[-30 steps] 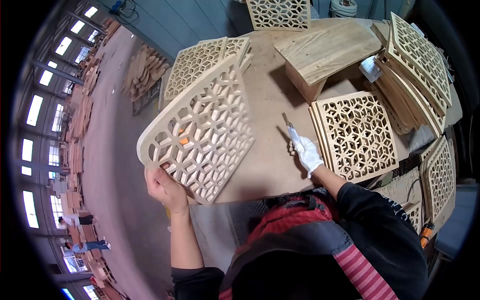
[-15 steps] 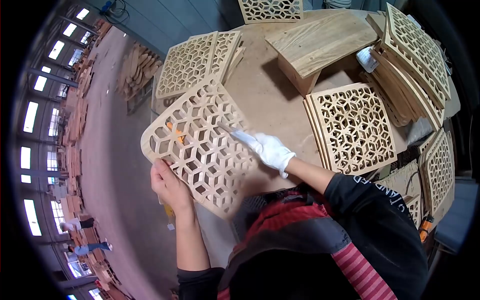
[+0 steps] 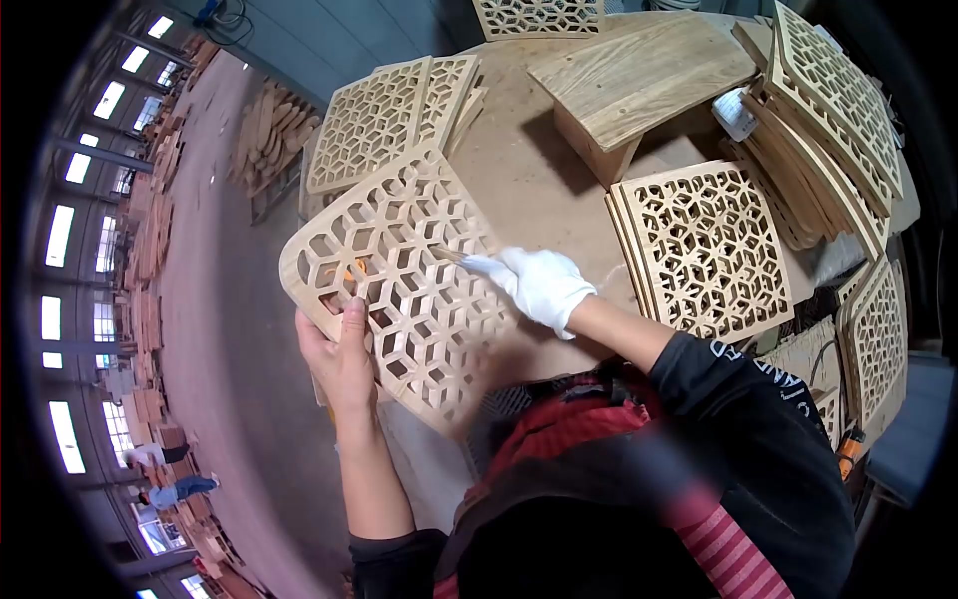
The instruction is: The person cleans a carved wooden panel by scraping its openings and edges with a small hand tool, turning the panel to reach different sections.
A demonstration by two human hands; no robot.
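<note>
A wooden lattice panel [image 3: 407, 262] with cut-out geometric holes is tilted up in front of me. My bare left hand [image 3: 339, 359] is closed on its lower-left edge, with the thumb on the front face. My right hand [image 3: 547, 292], in a white glove, is closed around a slim stick-like tool [image 3: 475, 264] with a brown tip and a pale grey body. The tip is at the lattice openings near the panel's middle; its exact kind is unclear. Something orange [image 3: 355, 268], partly hidden, shows through the holes on the left.
Stacked lattice panels [image 3: 709, 255] lie to the right on the round table [image 3: 509, 130], with more panels [image 3: 369, 125] at back left. A wooden stand [image 3: 644, 80] is behind. Curved boards [image 3: 798, 190] lean far right. An orange-handled tool [image 3: 850, 451] is at the right edge.
My left hand has shifted its hold, and its thumb now lies up over the panel's face. My right hand has moved slightly right and up with the tool. The panel stays nearly in place.
</note>
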